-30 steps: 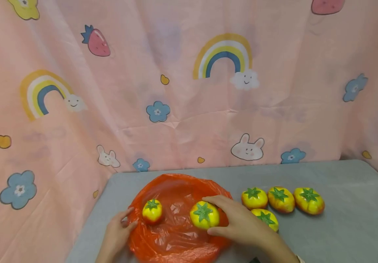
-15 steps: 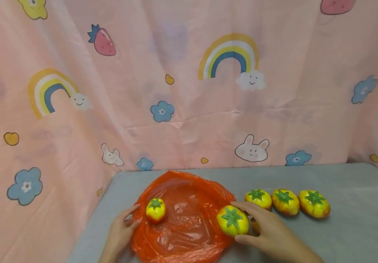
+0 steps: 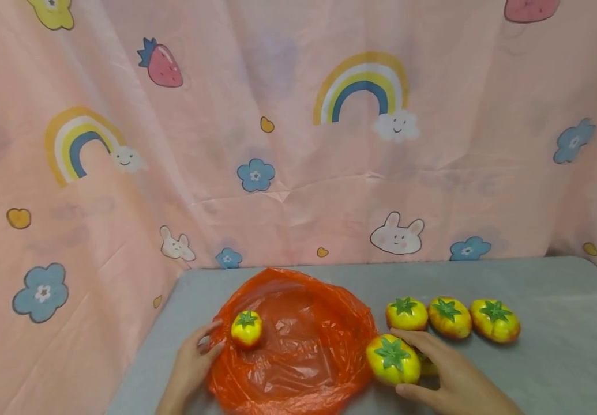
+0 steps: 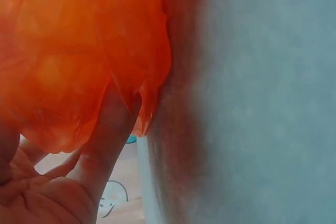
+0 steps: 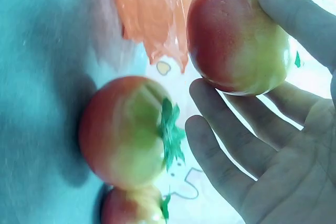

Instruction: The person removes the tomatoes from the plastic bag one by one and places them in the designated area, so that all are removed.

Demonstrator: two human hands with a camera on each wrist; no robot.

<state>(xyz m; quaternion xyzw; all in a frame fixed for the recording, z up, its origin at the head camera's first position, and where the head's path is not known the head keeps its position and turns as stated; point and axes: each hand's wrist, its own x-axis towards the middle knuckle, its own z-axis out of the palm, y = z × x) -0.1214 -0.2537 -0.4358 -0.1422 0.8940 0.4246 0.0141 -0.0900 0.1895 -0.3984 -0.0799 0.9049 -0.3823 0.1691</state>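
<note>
My left hand (image 3: 191, 366) holds the left edge of an orange-red plastic bag (image 3: 298, 346), whose mouth gapes upward. In the left wrist view the thin plastic folds around a fingertip (image 4: 118, 108). One yellow-red toy tomato (image 3: 247, 331) with a green leafy top sits inside the bag at its left. Just off the bag's right edge, my right hand (image 3: 449, 372) grips another toy tomato (image 3: 393, 360) between thumb and fingers. A further toy tomato (image 5: 126, 132) rests on the table below that hand, largely covered in the head view.
Three toy tomatoes stand in a row at the right: a near one (image 3: 406, 314), a middle one (image 3: 450, 318) and an outer one (image 3: 495, 321). Grey cloth covers the table (image 3: 552, 357). A pink printed curtain (image 3: 298, 219) hangs behind and at the sides.
My right hand has carried its toy tomato rightward, from over the bag to beside its right edge. The left hand stays at the bag's left edge; the head view has shifted slightly.
</note>
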